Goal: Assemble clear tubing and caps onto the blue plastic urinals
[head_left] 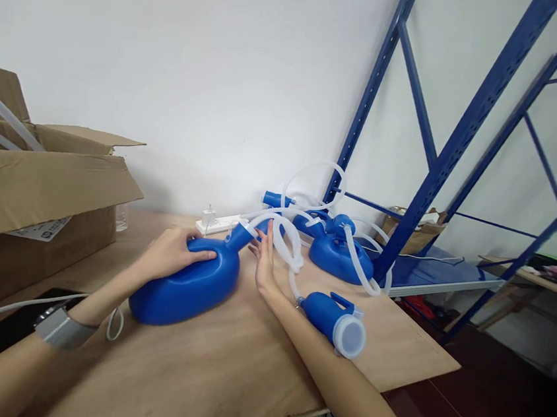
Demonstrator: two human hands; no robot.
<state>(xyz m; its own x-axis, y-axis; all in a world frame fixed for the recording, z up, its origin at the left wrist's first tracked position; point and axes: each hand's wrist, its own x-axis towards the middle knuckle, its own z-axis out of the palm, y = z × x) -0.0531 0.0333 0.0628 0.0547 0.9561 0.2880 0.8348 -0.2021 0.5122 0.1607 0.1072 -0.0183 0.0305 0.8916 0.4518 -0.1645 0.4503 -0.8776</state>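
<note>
My left hand [174,251] is closed over the top of a blue plastic urinal bottle [190,292], with the thumb along its upper side. The bottle lies on its broad side on the wooden table, its slanted neck [238,236] pointing up and right. A clear hose [287,249] runs from the neck and loops to the right. Beside the neck and hose, my right hand [263,263] is upright with its fingers stretched out; whether they touch the hose I cannot tell. A blue urinal funnel with a translucent cap [350,336] lies right of my right forearm.
More blue urinal bottles [337,258] with looped hoses stand at the back right, beside a blue metal rack [444,146]. A cardboard box [45,197] holding hoses is at left. A white power strip [220,223] lies by the wall. The table's edge [420,379] is at right.
</note>
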